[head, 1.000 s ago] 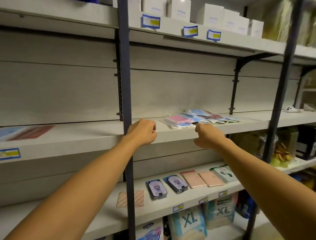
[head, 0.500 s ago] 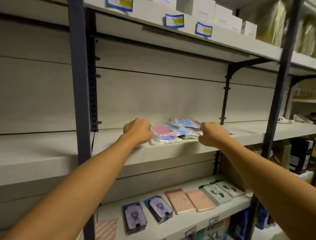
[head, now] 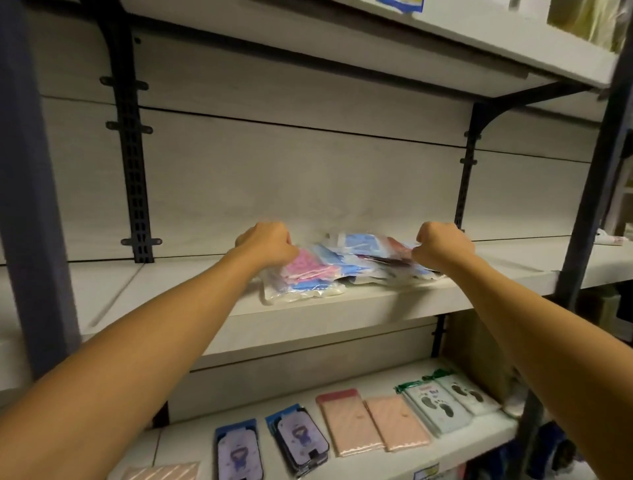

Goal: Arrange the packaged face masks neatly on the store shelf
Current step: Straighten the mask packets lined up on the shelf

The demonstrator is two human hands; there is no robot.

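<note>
Taking the middle shelf board (head: 308, 318) as the landmark, the nearest things lie on the board below it: two blue-backed card packs (head: 270, 445) with a cartoon figure, two plain pink flat packs (head: 370, 425) to their right, and green-edged packets (head: 442, 401) printed with dark footprint shapes; any wording on these is too small and blurred to read, and a yellow-and-blue price tag (head: 424, 474) on that lower board's edge is likewise illegible. On top of the middle shelf board, near its front edge, sits the loose pile of packaged face masks (head: 342, 270), pink and blue masks in clear plastic sleeves, overlapping and fanned at odd angles. The left hand (head: 267, 245) is curled over the pile's left end and the right hand (head: 442, 246) over its right end; both look closed onto the sleeves, though the fingertips are hidden behind the knuckles, so the exact pinch cannot be seen. These packs should be very light, limp and slick: glossy film will likely slide pack over pack, so squaring them from both ends, or pinching a sealed edge, seems the surest hold. Nothing breakable here. Above the landmark, the upper board carries another blue and yellow label (head: 400, 4), cut off and unreadable.
</note>
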